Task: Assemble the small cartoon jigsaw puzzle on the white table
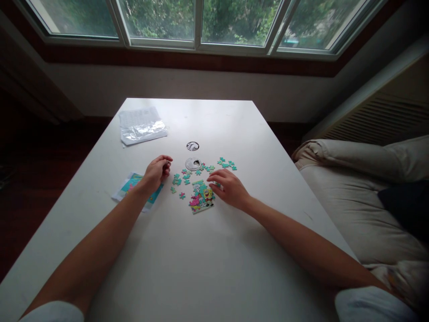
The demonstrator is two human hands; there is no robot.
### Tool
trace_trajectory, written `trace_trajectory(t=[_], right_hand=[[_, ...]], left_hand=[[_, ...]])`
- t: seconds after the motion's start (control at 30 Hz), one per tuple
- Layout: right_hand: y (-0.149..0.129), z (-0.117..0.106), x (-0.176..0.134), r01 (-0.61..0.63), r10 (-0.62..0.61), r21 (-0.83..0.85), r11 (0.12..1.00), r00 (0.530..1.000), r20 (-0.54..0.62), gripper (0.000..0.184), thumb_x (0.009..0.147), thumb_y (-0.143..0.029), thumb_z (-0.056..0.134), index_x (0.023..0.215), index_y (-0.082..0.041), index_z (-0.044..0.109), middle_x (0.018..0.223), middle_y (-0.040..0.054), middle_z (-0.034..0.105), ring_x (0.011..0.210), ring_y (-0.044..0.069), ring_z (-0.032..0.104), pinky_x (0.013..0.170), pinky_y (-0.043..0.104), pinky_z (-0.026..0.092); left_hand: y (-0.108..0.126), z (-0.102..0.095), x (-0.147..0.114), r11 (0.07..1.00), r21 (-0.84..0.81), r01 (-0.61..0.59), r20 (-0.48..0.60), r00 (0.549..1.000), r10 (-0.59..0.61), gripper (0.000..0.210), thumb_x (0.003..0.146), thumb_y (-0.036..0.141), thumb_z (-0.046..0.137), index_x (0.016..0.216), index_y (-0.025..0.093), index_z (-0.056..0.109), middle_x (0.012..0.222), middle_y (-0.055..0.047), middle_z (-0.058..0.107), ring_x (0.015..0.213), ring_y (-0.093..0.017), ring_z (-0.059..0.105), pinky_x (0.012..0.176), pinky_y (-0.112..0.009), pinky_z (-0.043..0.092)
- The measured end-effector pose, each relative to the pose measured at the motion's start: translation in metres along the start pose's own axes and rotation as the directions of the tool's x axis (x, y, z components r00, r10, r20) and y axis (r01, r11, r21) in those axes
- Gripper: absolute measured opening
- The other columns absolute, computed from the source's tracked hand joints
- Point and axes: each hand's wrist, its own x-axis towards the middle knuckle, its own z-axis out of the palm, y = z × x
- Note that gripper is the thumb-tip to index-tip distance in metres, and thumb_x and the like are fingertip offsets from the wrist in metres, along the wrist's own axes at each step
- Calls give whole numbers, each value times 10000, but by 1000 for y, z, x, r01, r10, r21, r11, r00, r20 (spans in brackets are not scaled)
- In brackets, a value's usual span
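A partly joined jigsaw puzzle [201,197] with colourful cartoon figures lies flat on the white table [214,259]. Loose teal puzzle pieces [177,180] are scattered behind it and to its left. My right hand [229,188] hovers at the puzzle's right edge, fingers bent and apart, with a teal piece partly hidden under them. Left of the loose pieces, my left hand [157,172] is closed, its fingertips pinched together. Whatever they hold, if anything, is too small and dark to name. Beneath that wrist lies a colourful picture packet [129,184], partly covered by the forearm.
Papers in a clear plastic sleeve [142,126] lie at the table's back left. Two round, flat, silvery items [192,146] sit behind the pieces. More loose pieces [227,163] lie at the right. A beige sofa [362,201] stands right of the table, and windows are beyond it.
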Motion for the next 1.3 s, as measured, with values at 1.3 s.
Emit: trace_trajectory(t=[1.3], right_hand=[[50, 20, 74, -113, 144, -164, 980, 970, 194, 168, 870, -205, 686, 1037, -207, 702, 1032, 89, 606, 998, 234, 544, 921, 357, 441]], left_hand=[[-1, -6, 2, 994, 79, 77, -64, 995, -72, 250, 802, 262, 609, 1032, 169, 646, 873, -40, 693, 431, -63, 519, 413, -189, 438]])
